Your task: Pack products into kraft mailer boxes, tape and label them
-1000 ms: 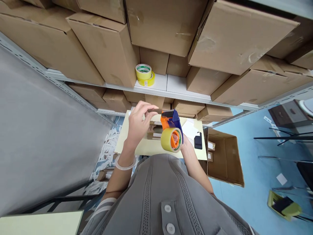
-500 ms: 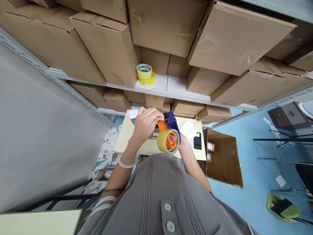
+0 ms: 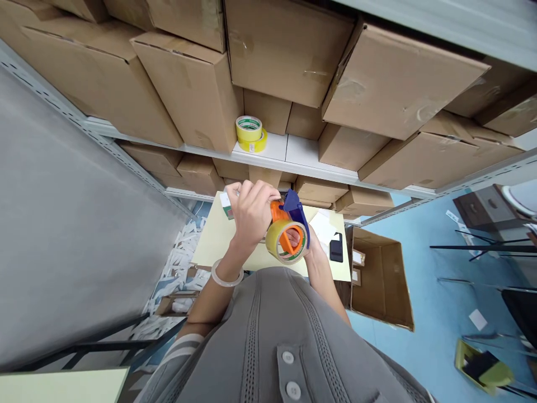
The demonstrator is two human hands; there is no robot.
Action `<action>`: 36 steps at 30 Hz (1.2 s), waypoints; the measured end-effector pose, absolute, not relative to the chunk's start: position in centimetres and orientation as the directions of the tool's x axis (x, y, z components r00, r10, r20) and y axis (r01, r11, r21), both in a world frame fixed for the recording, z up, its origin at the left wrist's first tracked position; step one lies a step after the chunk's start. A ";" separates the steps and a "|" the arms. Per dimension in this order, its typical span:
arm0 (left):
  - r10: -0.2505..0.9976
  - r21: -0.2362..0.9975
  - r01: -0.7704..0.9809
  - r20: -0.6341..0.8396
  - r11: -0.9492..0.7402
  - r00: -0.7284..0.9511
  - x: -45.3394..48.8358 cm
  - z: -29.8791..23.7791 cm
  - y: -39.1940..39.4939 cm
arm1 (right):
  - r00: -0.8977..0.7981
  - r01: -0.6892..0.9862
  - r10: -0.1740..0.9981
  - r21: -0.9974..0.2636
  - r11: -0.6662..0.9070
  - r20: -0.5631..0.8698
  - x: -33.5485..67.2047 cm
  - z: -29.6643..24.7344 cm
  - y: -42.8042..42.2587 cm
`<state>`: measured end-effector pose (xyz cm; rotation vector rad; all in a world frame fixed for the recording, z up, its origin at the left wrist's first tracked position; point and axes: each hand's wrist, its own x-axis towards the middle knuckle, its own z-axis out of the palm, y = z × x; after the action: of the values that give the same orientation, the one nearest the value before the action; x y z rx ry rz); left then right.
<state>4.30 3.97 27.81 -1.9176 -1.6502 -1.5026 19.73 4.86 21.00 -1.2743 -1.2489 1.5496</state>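
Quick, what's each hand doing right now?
Left hand: closed, fingers curled over the front end of the tape dispenser.
Right hand: closed on the tape dispenser's handle, mostly hidden behind the tape roll.

- right hand (image 3: pixel 314 254): at 3 o'clock of the tape dispenser (image 3: pixel 298 215), mostly hidden behind it; only the wrist and the fingers inside the roll's core show.
- tape dispenser: front end covered by the curled fingers of the left hand (image 3: pixel 251 215); blade unseen.
- small box (image 3: pixel 227 205): at 10 o'clock of the left hand, largely behind it; print too small to read.
- table (image 3: pixel 213 240): near edge hidden by the grey top (image 3: pixel 268 336).
- tape rolls (image 3: pixel 250 133), 12 o'clock: label lettering illegible.
- yellow-green object (image 3: pixel 482 366), 4 o'clock: blurred, kind unclear.
- white round object (image 3: pixel 522 197), 3 o'clock: cut by the right edge.
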 end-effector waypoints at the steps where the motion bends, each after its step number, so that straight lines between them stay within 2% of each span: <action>1: 0.626 0.439 0.818 0.769 -0.373 -0.127 4.4 27.8 4.0 | -0.191 0.072 0.947 -0.966 -0.249 -0.258 20.0 21.2 4.4; 3: 0.634 0.472 0.779 0.763 -0.412 -0.126 4.4 27.7 4.2 | -0.159 0.135 0.947 -0.957 -0.258 -0.278 20.9 21.8 3.0; 6: 0.618 0.553 0.697 0.760 -0.456 -0.200 4.1 27.9 4.7 | -0.153 0.159 0.970 -0.974 -0.162 -0.187 22.4 22.8 0.1; 9: 0.604 0.610 0.665 0.742 -0.430 -0.291 2.8 28.8 5.3 | -0.178 0.162 0.975 -0.981 -0.104 -0.132 23.4 23.3 -2.4; 13: 0.680 0.580 0.665 0.719 -0.471 -0.146 0.6 30.3 5.6 | -0.159 0.135 0.982 -0.988 -0.077 -0.098 23.9 23.0 -2.9; 16: 0.736 0.633 0.601 0.668 -0.489 -0.105 -0.5 29.9 5.5 | -0.145 0.072 0.975 -0.985 -0.158 -0.167 23.8 22.5 -0.1; 20: 0.860 0.823 0.388 0.495 -0.415 -0.128 -1.6 27.1 5.4 | -0.174 -0.039 0.941 -0.953 -0.300 -0.289 23.9 21.7 5.0; 23: 0.957 0.947 0.162 0.287 -0.277 -0.048 -2.6 24.6 5.2 | -0.110 -0.087 0.949 -0.948 -0.307 -0.297 25.1 21.1 7.0; 26: 0.984 0.985 0.012 0.174 -0.174 0.029 -3.4 22.8 4.8 | -0.089 -0.018 0.962 -0.965 -0.262 -0.259 26.3 20.9 7.5; 29: 0.993 0.994 -0.014 0.113 -0.112 0.033 -3.7 21.8 4.3 | -0.108 0.089 0.977 -0.980 -0.176 -0.185 26.6 21.2 7.7; 33: 0.993 0.997 0.046 0.064 -0.060 -0.098 -3.3 20.9 3.8 | -0.130 0.253 0.989 -0.967 -0.038 -0.072 25.6 22.2 8.1; 36: 0.983 1.000 -0.013 0.010 -0.013 -0.184 -2.9 20.2 3.3 | -0.122 0.350 0.992 -0.935 0.060 0.018 24.8 22.9 8.5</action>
<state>-2.90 3.28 20.23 -2.0638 -2.4594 -2.5180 24.76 8.49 22.87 -1.3812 -1.5815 1.0725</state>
